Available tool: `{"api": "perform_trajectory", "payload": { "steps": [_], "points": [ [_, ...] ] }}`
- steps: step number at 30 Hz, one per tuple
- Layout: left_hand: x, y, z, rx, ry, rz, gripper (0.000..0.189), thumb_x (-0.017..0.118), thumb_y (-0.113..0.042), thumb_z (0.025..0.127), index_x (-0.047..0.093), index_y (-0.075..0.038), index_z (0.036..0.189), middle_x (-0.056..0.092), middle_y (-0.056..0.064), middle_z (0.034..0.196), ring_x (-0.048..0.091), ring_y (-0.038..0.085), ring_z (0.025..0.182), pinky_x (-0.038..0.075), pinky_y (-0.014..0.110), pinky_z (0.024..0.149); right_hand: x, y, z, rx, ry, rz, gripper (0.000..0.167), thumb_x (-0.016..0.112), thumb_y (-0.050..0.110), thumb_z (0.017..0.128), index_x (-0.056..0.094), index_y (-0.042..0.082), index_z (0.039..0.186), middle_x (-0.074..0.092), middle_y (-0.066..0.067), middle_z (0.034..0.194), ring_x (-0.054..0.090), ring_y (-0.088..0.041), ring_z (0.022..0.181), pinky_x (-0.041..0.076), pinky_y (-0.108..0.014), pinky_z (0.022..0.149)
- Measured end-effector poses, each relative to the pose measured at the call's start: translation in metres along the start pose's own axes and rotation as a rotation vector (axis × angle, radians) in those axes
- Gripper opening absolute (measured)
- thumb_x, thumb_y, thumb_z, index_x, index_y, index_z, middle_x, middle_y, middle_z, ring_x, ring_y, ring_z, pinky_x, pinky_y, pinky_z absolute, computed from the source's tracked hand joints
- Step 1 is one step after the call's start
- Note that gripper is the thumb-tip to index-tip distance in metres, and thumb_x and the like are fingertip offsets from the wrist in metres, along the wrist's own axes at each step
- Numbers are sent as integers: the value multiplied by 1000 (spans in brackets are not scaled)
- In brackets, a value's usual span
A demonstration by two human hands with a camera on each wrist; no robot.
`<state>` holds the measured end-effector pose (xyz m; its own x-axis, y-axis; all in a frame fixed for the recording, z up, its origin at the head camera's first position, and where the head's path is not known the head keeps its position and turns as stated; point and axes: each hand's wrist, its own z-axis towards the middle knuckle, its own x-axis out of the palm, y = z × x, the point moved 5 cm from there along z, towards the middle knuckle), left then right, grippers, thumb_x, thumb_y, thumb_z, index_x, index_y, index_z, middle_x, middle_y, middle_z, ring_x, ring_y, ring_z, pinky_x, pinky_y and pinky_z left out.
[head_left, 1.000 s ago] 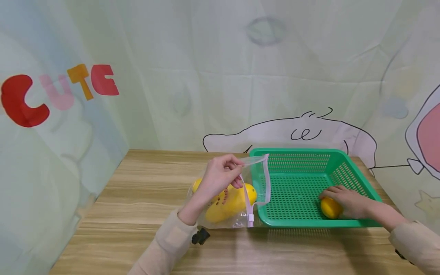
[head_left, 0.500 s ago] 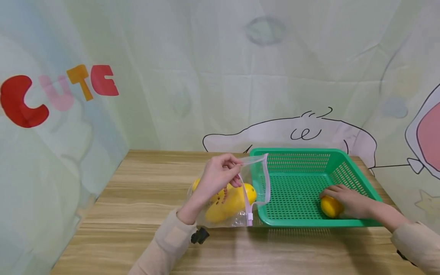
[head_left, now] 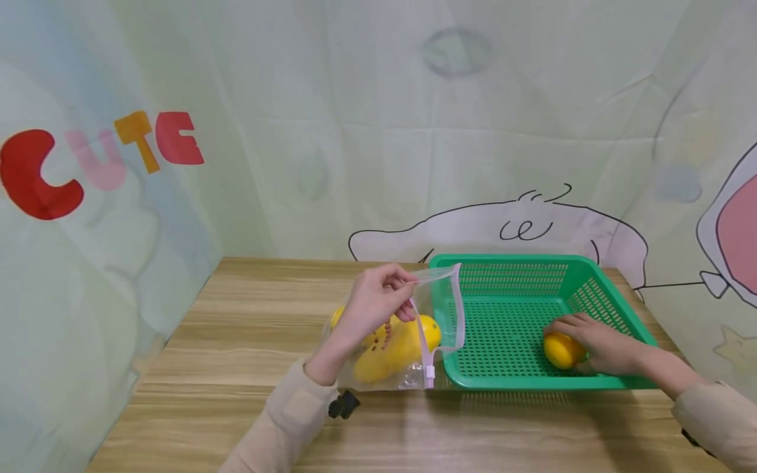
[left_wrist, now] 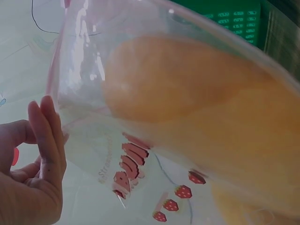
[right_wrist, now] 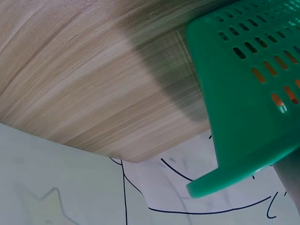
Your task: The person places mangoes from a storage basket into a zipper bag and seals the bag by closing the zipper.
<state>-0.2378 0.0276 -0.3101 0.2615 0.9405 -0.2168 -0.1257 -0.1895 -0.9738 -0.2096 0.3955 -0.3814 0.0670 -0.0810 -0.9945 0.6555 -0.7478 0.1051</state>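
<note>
nearest, two beige sleeves point(head_left: 298, 407) reach in over the wood-grain worktop point(head_left: 437, 433). just past its front stretch, the near rim of a green basket point(head_left: 532, 383) is about level with the near edge of a clear bag point(head_left: 387, 358) on the left, where a white slider point(head_left: 430, 372) sits at the near corner of the bag's mouth. behind that rim, in the basket's near right part, is a yellow fruit point(head_left: 562, 350); the right hand point(head_left: 603, 345) grips it from the right and above, fingers curled over the top. only its left and near face shows, so its long axis cannot be told for sure. of the two hands the right is plainly the nearer; the left hand point(head_left: 381, 299) is well apart to the left and a little farther back, pinching the upper lip of the bag's mouth. that mouth stands parted and faces right, towards the fruit, its edge overlapping the basket's left wall in the head view; whether it touches the wall cannot be told. from the fruit, the mouth lies left and slightly farther off, with slotted basket floor between. inside the bag lie more yellow pieces point(head_left: 430, 332). beyond hangs a pale printed backdrop point(head_left: 355, 144).
</note>
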Motion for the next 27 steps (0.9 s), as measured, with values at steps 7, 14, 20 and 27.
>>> {"api": "perform_trajectory", "payload": {
  "steps": [7, 14, 20, 27],
  "points": [
    [0, 1, 0, 3, 5, -5, 10, 61, -5, 91, 66, -3, 99, 67, 13, 74, 66, 16, 54, 60, 31, 56, -3, 4, 3, 13, -9, 11, 68, 87, 11, 61, 58, 14, 122, 60, -6, 123, 52, -28, 107, 55, -48, 80],
    [0, 2, 0, 5, 4, -5, 10, 61, -6, 91, 66, -3, 99, 67, 13, 74, 66, 16, 54, 60, 31, 56, -5, 7, 5, 22, -47, 4, 66, 86, 13, 63, 58, 14, 122, 60, -4, 121, 54, -25, 105, 56, -44, 78],
    [0, 2, 0, 8, 4, -14, 10, 61, -6, 91, 66, -3, 100, 67, 14, 74, 66, 16, 54, 60, 31, 56, -6, 9, 7, 22, -81, -16, 65, 86, 16, 64, 58, 15, 123, 61, 0, 119, 55, -20, 101, 56, -39, 76],
    [0, 2, 0, 17, 2, -21, 10, 61, -5, 91, 67, -2, 99, 67, 14, 73, 66, 17, 53, 60, 34, 56, -9, 11, 10, 73, -76, -15, 65, 85, 17, 66, 57, 12, 124, 61, -3, 119, 56, -23, 101, 57, -40, 75]
  ]
}}
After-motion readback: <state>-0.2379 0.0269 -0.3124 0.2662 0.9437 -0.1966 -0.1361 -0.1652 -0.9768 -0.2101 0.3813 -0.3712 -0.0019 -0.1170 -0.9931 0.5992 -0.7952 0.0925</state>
